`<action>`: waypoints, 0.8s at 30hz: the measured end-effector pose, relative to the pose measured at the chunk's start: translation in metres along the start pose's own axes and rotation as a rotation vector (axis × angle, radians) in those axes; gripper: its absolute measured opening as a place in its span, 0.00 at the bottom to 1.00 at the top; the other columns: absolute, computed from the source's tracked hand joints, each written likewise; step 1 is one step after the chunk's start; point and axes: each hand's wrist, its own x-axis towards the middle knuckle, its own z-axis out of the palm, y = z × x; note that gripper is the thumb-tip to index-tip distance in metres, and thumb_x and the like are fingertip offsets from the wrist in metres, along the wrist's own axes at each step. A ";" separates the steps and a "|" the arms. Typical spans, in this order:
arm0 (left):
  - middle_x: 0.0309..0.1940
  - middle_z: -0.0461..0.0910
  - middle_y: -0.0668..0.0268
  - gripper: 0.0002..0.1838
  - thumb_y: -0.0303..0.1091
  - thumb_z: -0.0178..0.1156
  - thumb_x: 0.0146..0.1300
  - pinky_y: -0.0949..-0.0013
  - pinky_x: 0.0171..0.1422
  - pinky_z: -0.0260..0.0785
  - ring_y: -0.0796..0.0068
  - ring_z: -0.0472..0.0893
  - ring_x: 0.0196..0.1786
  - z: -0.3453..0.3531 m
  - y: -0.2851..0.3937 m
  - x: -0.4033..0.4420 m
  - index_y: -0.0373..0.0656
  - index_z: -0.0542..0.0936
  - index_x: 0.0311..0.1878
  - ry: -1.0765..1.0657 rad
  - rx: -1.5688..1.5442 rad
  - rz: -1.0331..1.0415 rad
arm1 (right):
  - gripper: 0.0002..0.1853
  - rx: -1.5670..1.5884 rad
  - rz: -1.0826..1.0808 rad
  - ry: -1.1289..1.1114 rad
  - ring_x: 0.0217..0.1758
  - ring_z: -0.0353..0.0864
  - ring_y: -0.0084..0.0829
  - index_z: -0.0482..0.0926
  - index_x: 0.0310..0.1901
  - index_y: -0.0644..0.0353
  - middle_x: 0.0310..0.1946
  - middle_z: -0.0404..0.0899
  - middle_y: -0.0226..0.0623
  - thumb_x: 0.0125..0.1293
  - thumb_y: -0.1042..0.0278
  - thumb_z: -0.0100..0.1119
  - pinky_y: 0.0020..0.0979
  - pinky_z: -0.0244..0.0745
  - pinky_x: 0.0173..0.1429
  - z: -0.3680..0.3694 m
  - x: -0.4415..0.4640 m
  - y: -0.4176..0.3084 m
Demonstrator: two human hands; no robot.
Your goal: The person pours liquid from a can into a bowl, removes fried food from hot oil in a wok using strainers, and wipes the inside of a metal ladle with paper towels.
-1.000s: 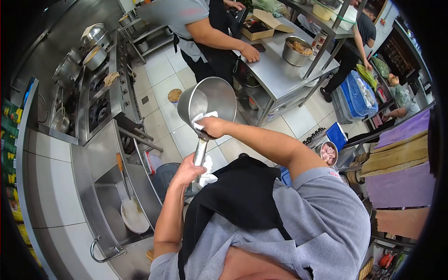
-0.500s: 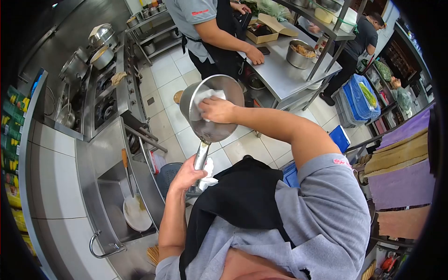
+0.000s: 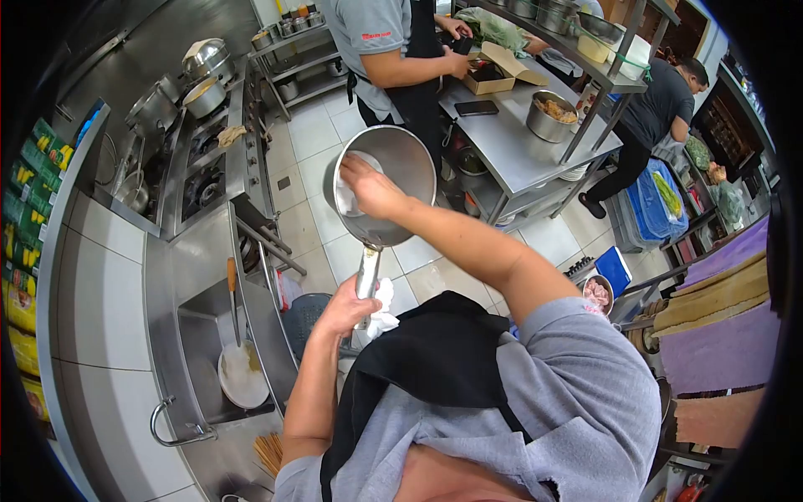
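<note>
A deep metal pan (image 3: 410, 163) is held up in front of my chest, its open mouth facing me. My left hand (image 3: 347, 308) is wrapped round the pan's handle (image 3: 367, 272), with a crumpled white cloth (image 3: 384, 311) hanging beside it. Inside the pan, my right hand (image 3: 368, 188) presses a white cloth (image 3: 345, 201) against the left inner wall. Part of that cloth is hidden under the fingers.
At the left are a stove (image 3: 219, 167) with pots and a sink (image 3: 194, 347) holding a white pan (image 3: 242, 376). A steel table (image 3: 510, 155) stands ahead, with a person (image 3: 385, 63) beside it. Another person (image 3: 661, 105) bends at the right.
My right hand has moved with the cloth from the pan's lower rim to its inside, then to the left inner wall. My left hand keeps hold of the handle.
</note>
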 end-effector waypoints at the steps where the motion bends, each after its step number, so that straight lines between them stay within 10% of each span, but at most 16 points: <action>1: 0.36 0.73 0.68 0.20 0.24 0.64 0.46 0.71 0.47 0.68 0.76 0.74 0.39 -0.004 -0.001 -0.001 0.37 0.74 0.46 -0.010 0.000 -0.005 | 0.19 0.006 0.005 -0.012 0.61 0.73 0.48 0.79 0.50 0.67 0.60 0.70 0.52 0.55 0.80 0.53 0.41 0.72 0.61 -0.015 0.003 -0.003; 3: 0.36 0.74 0.68 0.20 0.26 0.65 0.47 0.72 0.48 0.68 0.75 0.74 0.39 -0.003 -0.004 -0.007 0.37 0.74 0.46 0.004 -0.091 -0.050 | 0.20 -0.166 0.093 -0.499 0.63 0.70 0.51 0.80 0.48 0.63 0.57 0.71 0.51 0.51 0.81 0.52 0.45 0.71 0.61 -0.042 0.019 -0.011; 8: 0.37 0.74 0.67 0.21 0.28 0.66 0.48 0.71 0.46 0.68 0.77 0.73 0.39 -0.004 -0.021 -0.017 0.36 0.74 0.48 -0.001 -0.211 -0.023 | 0.16 0.095 0.202 -0.343 0.50 0.79 0.52 0.77 0.46 0.59 0.43 0.75 0.46 0.55 0.79 0.54 0.47 0.77 0.49 -0.039 0.023 0.012; 13: 0.36 0.77 0.65 0.23 0.28 0.66 0.47 0.69 0.45 0.71 0.73 0.77 0.38 -0.008 -0.024 -0.019 0.38 0.73 0.48 0.020 -0.366 -0.077 | 0.22 -0.289 0.184 -0.436 0.48 0.81 0.48 0.73 0.52 0.58 0.41 0.75 0.47 0.52 0.80 0.56 0.45 0.80 0.41 -0.064 0.019 -0.030; 18: 0.35 0.76 0.65 0.22 0.27 0.65 0.46 0.70 0.44 0.70 0.74 0.77 0.37 -0.006 -0.022 -0.023 0.38 0.73 0.47 0.057 -0.332 -0.093 | 0.16 -0.133 0.229 -0.802 0.49 0.79 0.46 0.77 0.47 0.58 0.48 0.75 0.46 0.55 0.73 0.57 0.44 0.79 0.49 -0.034 0.004 -0.041; 24: 0.34 0.74 0.69 0.19 0.27 0.64 0.46 0.73 0.44 0.66 0.77 0.73 0.37 -0.003 0.008 -0.036 0.38 0.74 0.44 0.071 -0.141 -0.015 | 0.12 -0.293 -0.172 -0.627 0.54 0.77 0.42 0.80 0.43 0.57 0.48 0.75 0.43 0.57 0.70 0.57 0.40 0.75 0.56 0.000 0.007 0.002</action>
